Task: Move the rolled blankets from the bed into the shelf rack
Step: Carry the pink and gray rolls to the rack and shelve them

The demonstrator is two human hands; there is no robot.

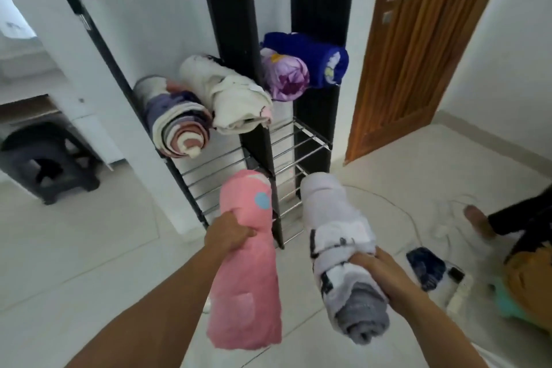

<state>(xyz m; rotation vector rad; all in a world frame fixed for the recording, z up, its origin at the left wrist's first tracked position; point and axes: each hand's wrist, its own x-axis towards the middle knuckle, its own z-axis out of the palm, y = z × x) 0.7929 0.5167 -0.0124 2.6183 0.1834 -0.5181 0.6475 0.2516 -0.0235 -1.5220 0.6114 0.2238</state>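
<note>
Head view: both arms reach forward toward the shelf rack (298, 140); left hand (230, 234) fingers clench the pink roll (248, 272), right hand (379, 276) fingers wrap the white roll (334, 224).

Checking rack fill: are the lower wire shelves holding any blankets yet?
No, the lower wire shelves are bare; all four stored rolls sit on the tier above.

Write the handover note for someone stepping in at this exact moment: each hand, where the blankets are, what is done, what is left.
Left hand: gripping the pink rolled blanket.
Right hand: gripping the white and grey rolled blanket.
Both rolls are held in front of the shelf rack, not yet in it.
Done: four rolls lie on the rack's upper shelves, two left, two right.
Left: shelve these two; the wire shelves below are bare. The bed is mostly out of view.
</note>
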